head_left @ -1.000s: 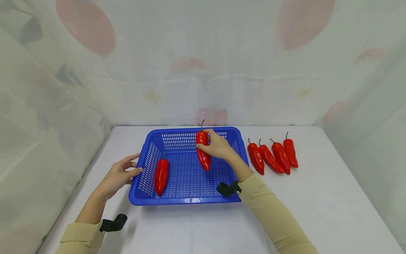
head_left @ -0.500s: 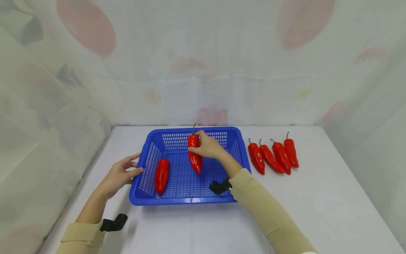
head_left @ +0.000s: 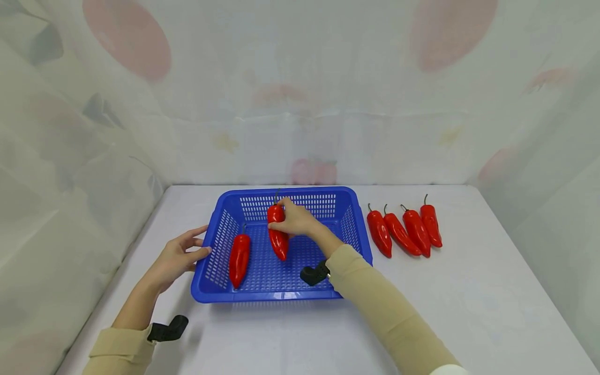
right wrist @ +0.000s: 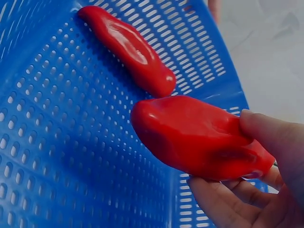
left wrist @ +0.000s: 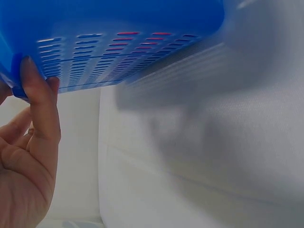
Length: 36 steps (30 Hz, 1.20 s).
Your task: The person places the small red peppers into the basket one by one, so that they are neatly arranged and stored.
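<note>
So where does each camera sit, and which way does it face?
Head: on the head, facing forward and down at the blue basket and four peppers beside it; sleeves, left hand, right hand show.
Left wrist: on that wrist, facing the basket's outer wall; the left hand shows at its rim.
Right wrist: on that wrist, facing into the basket; the right hand and its held pepper show.
Shared: head and right wrist show the held pepper and the pepper lying inside.

Soft, even light fills the head view, leaving small glints on the red peppers (head_left: 415, 232) and a faint shadow on the bench (head_left: 473, 302) below the blue basket (head_left: 281, 296). The left wrist view is dimmer, with a broad, blurry-edged shadow; the right wrist view looks hazy, fine texture smeared.
</note>
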Each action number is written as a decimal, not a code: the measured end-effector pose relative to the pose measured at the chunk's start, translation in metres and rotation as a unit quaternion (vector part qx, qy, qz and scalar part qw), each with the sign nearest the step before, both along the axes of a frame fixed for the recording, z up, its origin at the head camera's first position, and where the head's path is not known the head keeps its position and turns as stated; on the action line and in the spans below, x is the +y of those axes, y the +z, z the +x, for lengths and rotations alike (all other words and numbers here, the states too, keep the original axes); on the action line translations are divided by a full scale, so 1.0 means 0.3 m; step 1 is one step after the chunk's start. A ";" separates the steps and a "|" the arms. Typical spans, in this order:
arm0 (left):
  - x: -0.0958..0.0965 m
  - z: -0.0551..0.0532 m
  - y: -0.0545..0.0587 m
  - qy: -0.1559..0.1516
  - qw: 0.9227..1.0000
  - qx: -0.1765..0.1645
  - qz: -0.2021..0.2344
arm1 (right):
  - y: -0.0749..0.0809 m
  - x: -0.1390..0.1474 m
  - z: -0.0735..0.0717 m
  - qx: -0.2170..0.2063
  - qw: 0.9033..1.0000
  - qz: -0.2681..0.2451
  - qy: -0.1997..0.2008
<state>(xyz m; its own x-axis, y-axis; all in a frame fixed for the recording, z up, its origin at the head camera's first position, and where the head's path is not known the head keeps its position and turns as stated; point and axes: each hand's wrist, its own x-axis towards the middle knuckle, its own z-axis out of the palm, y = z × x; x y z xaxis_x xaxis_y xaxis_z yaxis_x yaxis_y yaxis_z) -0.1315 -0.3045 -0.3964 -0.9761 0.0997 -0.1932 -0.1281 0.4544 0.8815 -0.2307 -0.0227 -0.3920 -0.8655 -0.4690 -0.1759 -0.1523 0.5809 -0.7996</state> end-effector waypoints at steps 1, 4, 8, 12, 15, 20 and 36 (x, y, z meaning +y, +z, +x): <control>0.000 0.000 0.000 0.000 1.000 0.000 -0.001 | -0.003 -0.005 0.000 -0.004 1.000 -0.002 0.001; -0.002 0.001 0.000 0.000 1.000 0.001 -0.003 | -0.011 -0.016 0.001 -0.022 1.000 -0.011 0.004; -0.002 0.001 -0.001 0.000 1.000 0.002 -0.007 | -0.017 -0.033 0.007 -0.041 0.999 -0.012 0.008; -0.002 0.002 -0.004 0.000 1.000 0.003 -0.011 | -0.038 -0.051 0.009 -0.040 0.999 0.001 0.012; -0.002 0.003 -0.004 0.000 1.000 0.003 -0.010 | -0.058 -0.060 0.007 -0.042 0.999 0.016 0.015; -0.002 0.004 -0.004 0.000 1.000 0.004 -0.010 | -0.076 -0.070 0.006 -0.055 0.998 0.026 0.024; -0.005 0.001 -0.009 -0.001 1.000 0.004 -0.010 | -0.080 -0.120 0.033 -0.096 0.992 0.051 0.066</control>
<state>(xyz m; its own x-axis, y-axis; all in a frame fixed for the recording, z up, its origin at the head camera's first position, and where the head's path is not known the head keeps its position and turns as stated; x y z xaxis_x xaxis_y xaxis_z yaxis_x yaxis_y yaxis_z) -0.1312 -0.3059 -0.3991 -0.9774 0.0974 -0.1878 -0.1208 0.4722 0.8732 -0.2207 -0.0587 -0.4161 -0.7441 -0.5473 -0.3830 -0.0835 0.6450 -0.7596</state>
